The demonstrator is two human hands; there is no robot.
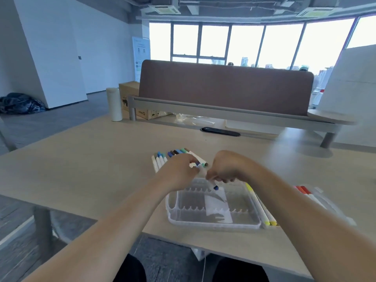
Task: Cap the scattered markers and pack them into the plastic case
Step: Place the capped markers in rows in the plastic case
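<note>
A clear plastic case (213,222) with scalloped slots lies open on the desk in front of me, with no markers in its slots. My right hand (227,169) hovers over its far edge and pinches a white marker with a dark blue cap (215,187), tip pointing down-right. My left hand (179,169) reaches into a row of markers (175,154) behind the case, fingers curled on the blue and green ends there. Two yellow markers (264,210) lie along the case's right side. Red and orange markers (305,192) lie further right.
The beige desk (91,169) has a brown divider panel (223,86) at the back, a black cable grommet (220,131), a white cylinder (115,104) and cardboard boxes (130,98) at the far left. A clear lid or wrapper (333,208) lies under the red markers.
</note>
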